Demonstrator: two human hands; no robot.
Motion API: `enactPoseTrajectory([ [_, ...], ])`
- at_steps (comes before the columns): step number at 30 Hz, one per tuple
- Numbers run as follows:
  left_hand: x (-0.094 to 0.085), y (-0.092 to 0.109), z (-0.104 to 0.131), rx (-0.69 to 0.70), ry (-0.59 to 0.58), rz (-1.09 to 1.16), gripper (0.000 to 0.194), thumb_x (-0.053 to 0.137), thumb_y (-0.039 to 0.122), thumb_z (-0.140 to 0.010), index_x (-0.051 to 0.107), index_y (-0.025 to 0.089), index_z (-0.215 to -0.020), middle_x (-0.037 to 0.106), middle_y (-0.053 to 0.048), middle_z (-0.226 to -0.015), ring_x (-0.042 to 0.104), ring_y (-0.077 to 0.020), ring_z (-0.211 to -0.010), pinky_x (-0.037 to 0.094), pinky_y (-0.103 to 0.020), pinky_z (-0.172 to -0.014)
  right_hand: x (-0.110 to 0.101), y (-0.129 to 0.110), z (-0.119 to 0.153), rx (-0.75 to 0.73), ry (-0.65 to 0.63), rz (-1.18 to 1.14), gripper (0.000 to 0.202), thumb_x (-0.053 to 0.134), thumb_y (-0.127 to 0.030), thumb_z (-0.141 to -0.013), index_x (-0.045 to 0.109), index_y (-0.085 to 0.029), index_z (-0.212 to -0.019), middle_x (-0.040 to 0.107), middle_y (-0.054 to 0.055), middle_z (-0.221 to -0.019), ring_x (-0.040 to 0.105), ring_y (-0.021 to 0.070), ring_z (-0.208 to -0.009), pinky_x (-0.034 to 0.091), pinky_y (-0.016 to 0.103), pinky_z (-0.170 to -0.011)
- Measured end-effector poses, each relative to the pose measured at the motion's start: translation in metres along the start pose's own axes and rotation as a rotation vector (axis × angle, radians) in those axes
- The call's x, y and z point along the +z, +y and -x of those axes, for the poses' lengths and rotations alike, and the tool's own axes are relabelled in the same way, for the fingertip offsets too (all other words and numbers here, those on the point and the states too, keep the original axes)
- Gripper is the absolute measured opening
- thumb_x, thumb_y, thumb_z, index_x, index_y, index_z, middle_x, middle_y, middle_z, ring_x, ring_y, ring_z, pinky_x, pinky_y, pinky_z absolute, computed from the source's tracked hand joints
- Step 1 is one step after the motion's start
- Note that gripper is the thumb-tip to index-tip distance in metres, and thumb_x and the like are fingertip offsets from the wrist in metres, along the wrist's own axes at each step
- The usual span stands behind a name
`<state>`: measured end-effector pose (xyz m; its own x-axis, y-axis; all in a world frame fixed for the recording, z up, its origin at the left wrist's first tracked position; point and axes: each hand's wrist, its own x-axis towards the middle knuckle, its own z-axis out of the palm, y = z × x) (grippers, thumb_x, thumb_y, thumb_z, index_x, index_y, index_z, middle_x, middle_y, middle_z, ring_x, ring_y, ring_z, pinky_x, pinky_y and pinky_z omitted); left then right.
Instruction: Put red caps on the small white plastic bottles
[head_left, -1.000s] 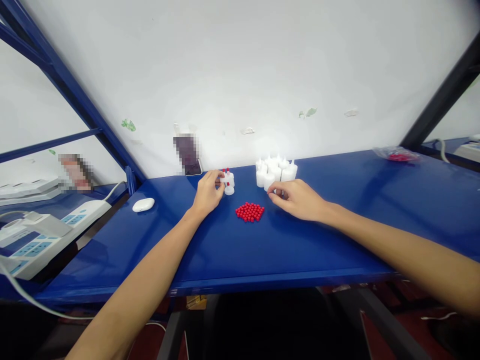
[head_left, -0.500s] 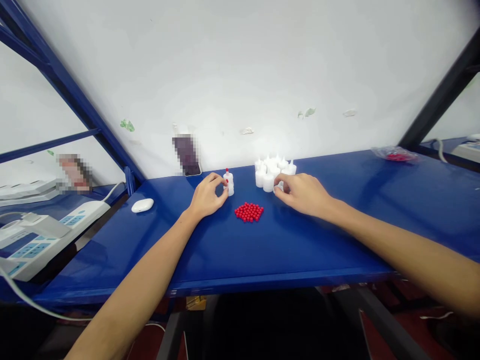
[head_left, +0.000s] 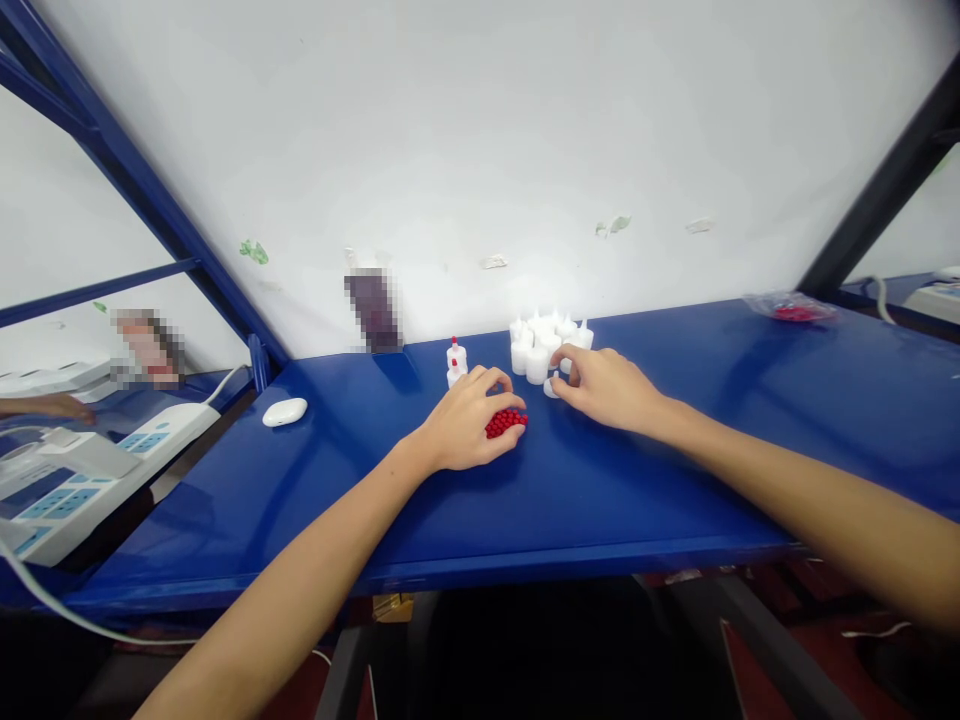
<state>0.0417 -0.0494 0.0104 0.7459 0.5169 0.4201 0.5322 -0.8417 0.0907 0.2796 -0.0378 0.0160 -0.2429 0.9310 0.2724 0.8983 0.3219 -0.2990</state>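
My left hand (head_left: 476, 418) is over a pile of small red caps (head_left: 504, 425), thumb and fingers apart around the pile's edge. No cap is visibly pinched in it. Just behind that hand stand two small white bottles (head_left: 457, 357) with red caps on their tips; the nearer one is partly hidden. My right hand (head_left: 600, 383) has thumb and fingertips closed on a small white nozzle lid (head_left: 552, 388), low at the blue table surface and partly covered by the fingers. Beside it stands a cluster of several white bottles (head_left: 536, 363) with bare pointed nozzles.
On the blue table (head_left: 600, 510), a white earbud case (head_left: 285, 412) lies at left. A pixelated phone (head_left: 375, 312) leans on the wall. A clear bag with red pieces (head_left: 793, 311) is at far right. Power strips (head_left: 82, 490) lie beyond the left edge; another person's hand (head_left: 64, 407) shows there.
My left hand has moved right and nearer, from the red-capped bottles to the pile of red caps. My right hand has barely moved; the nozzle lid shows more now.
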Motion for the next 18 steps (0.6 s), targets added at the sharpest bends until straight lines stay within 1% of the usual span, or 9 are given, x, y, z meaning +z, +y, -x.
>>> enactPoseTrajectory([
  [4, 0.006, 0.001, 0.000, 0.022, -0.014, -0.061, 0.031, 0.058, 0.040, -0.089, 0.072, 0.019, -0.107, 0.058, -0.011, -0.113, 0.052, -0.0269, -0.103, 0.045, -0.044, -0.094, 0.002, 0.001, 0.000, -0.001, -0.045, 0.026, 0.020, 0.054, -0.032, -0.087, 0.065, -0.021, -0.099, 0.072, 0.004, -0.081, 0.063, 0.0201, -0.069, 0.033, 0.028, -0.056],
  [8, 0.013, 0.005, -0.003, 0.014, -0.007, -0.095, 0.034, 0.059, 0.044, -0.089, 0.073, 0.017, -0.104, 0.059, -0.011, -0.113, 0.050, -0.0274, -0.103, 0.045, -0.044, -0.092, 0.001, -0.003, 0.001, -0.080, -0.010, -0.016, 0.018, 0.053, -0.029, -0.088, 0.066, -0.019, -0.094, 0.069, 0.002, -0.071, 0.061, 0.0176, -0.063, 0.035, 0.028, -0.062],
  [11, 0.015, 0.009, -0.004, 0.013, -0.002, -0.104, 0.031, 0.060, 0.041, -0.088, 0.073, 0.017, -0.103, 0.059, -0.011, -0.112, 0.050, -0.0276, -0.103, 0.046, -0.044, -0.091, -0.001, -0.006, 0.002, -0.096, -0.012, -0.024, 0.019, 0.053, -0.030, -0.087, 0.067, -0.018, -0.092, 0.065, 0.001, -0.065, 0.060, 0.0170, -0.061, 0.036, 0.028, -0.063],
  [15, 0.016, 0.009, -0.004, 0.020, 0.001, -0.083, 0.023, 0.060, 0.034, -0.088, 0.073, 0.020, -0.100, 0.060, -0.011, -0.111, 0.051, -0.0266, -0.101, 0.046, -0.043, -0.088, -0.002, -0.008, 0.003, -0.079, -0.088, -0.061, 0.023, 0.054, -0.034, -0.086, 0.066, -0.017, -0.097, 0.065, 0.002, -0.065, 0.060, 0.0181, -0.061, 0.036, 0.027, -0.058],
  [18, 0.016, 0.008, -0.003, 0.035, -0.013, -0.068, 0.020, 0.059, 0.031, -0.089, 0.073, 0.020, -0.098, 0.060, -0.010, -0.111, 0.051, -0.0254, -0.099, 0.046, -0.041, -0.088, 0.000, -0.006, 0.004, -0.059, -0.126, 0.021, 0.033, 0.054, -0.041, -0.086, 0.067, -0.018, -0.105, 0.069, 0.006, -0.074, 0.063, 0.0216, -0.067, 0.037, 0.029, -0.058],
])
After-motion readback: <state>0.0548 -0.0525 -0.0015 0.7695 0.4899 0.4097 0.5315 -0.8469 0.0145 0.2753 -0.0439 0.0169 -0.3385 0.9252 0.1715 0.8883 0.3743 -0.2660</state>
